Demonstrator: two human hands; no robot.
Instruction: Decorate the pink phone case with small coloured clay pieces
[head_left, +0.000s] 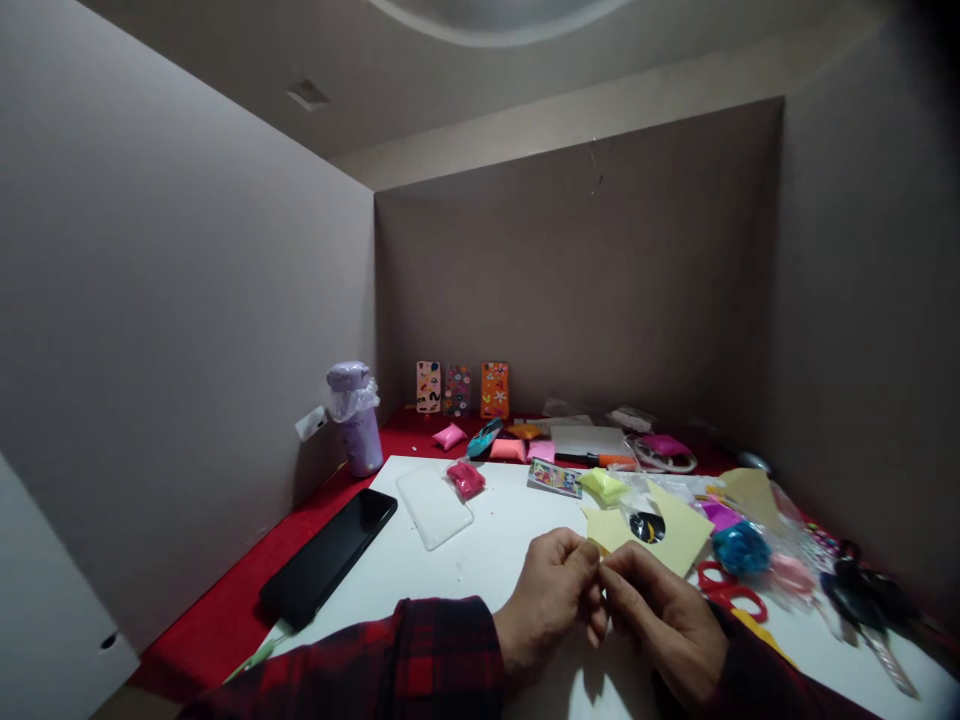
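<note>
My left hand (pixel 553 590) and my right hand (pixel 664 612) meet over the white board (pixel 510 520), fingertips pinched together. Whatever lies between the fingers is too small or hidden to name. Just beyond them is a sheet of pale yellow paper (pixel 686 525) with a dark round piece (pixel 646 527) on it. A clear phone case (pixel 433 515) lies flat to the left, with a red clay-like packet (pixel 466 479) at its upper edge. Behind the hands sit a small printed card (pixel 555 478) and a light yellow packet (pixel 604 486).
A black phone (pixel 330 560) and a purple bottle (pixel 361 430) stand left on red cloth. Red-handled scissors (pixel 731 592), a blue packet (pixel 741 548) and dark keys (pixel 862 600) crowd the right. Three decorated cases (pixel 494 388) lean against the back panel (pixel 577 290).
</note>
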